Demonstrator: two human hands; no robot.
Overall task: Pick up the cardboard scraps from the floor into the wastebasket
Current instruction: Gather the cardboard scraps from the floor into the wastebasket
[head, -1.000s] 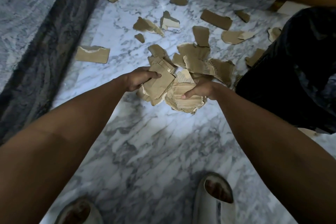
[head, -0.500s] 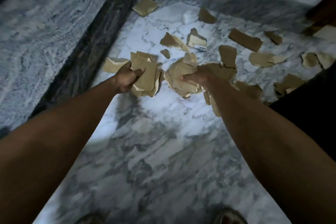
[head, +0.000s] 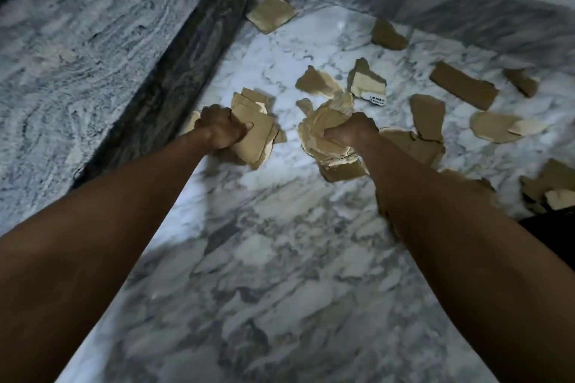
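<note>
**Clutching two handfuls, with most of the floor left to clear**

Gripping is the word for both sides right now. My left hand (head: 222, 129) has its fingers curled tight round a stack of flat cardboard pieces (head: 253, 134), thumb pressed across the top sheet. My right hand (head: 351, 132) is clamped the same way on a thicker, more crumpled bundle (head: 326, 134), and a few torn edges hang out below my wrist. Both loads are off the marble floor (head: 280, 258), held out in front of me.

That is what I can count as gathered, and none of it looks binned yet. Only a dark edge shows at the far right (head: 557, 236), which I take to be the wastebasket, though too little of it is in view to be sure or to see what is inside.

Plenty remains on the floor. One scrap sits in the far corner by the dark stone step (head: 270, 14), another near the back skirting (head: 387, 36). A piece with a printed label (head: 368, 87) lies just beyond my right hand, beside a tan scrap (head: 315, 82). Further right are a long brown strip (head: 463, 88), a small one past it (head: 521, 81), an upright-looking shard (head: 427, 116), a pale rounded piece (head: 501, 127), and a heap close to the dark edge (head: 550, 185). More lie partly hidden under my right forearm.

I judge the job well under half done: empty these handfuls, then several more trips.
</note>
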